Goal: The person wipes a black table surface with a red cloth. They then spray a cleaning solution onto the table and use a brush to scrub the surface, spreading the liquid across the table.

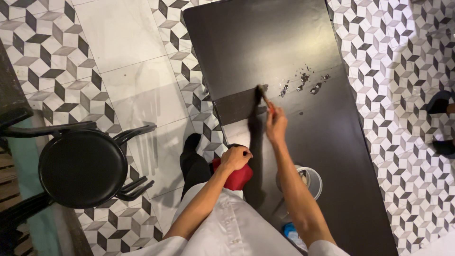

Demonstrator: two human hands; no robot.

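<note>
Right hand [276, 124] was on the dark table [265, 38], fingers curled tight round the handle of a small brush [262, 96]; bristle end stuck out just beyond the fingertips, down on the tabletop. Crumbs [303, 81] lay in a loose scatter a bit further out from those fingers & off to the right, near but not touching the bristles. Judging by that, the sweep would've gone best w/ short strokes pulling debris toward the table edge, bristles kept flat & low so bits didn't flick onto the tiled floor [128, 57]. Left hand [235, 158] was closed in a fist, gripping a red dustpan-like thing [237, 179] at the near table edge, well back from the crumbs; couldn't tell its exact shape. A clear plastic cup [310, 182] sat beside the right forearm. Black round chair [83, 168] stood well off to the left.
</note>
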